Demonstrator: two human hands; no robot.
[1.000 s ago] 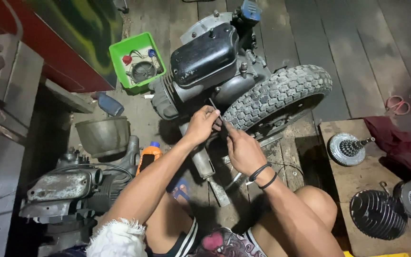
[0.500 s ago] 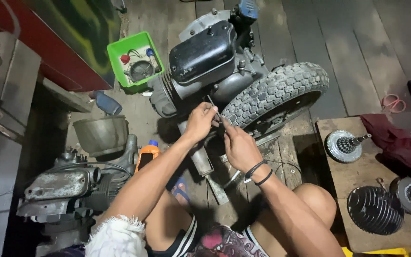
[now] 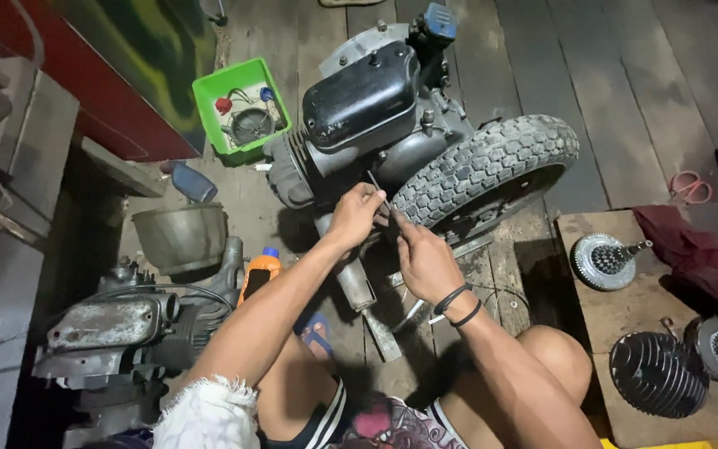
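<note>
Working at the middle of the frame, the left hand (image 3: 357,214) and the right hand (image 3: 422,259) meet just beside the knobby tire (image 3: 492,170), both pinched narrow on a thin dark rod or cable (image 3: 378,189) that rises between the fingertips toward the black engine cover (image 3: 361,93). What exactly the rod is, is too small to tell. The engine (image 3: 376,125) lies on the wooden floor (image 3: 592,75) in the upper middle of the frame. The step in hand looks like feeding or seating this thin piece at the engine's side; any further move calls for a steady two-handed pinch and fine aim, judging by the tight gap there. A green tray (image 3: 209,96) of small parts sits at upper left, a metal bowl (image 3: 180,237) at left, and a finned cylinder (image 3: 656,374) on the bench (image 3: 600,308) at lower right.
</note>
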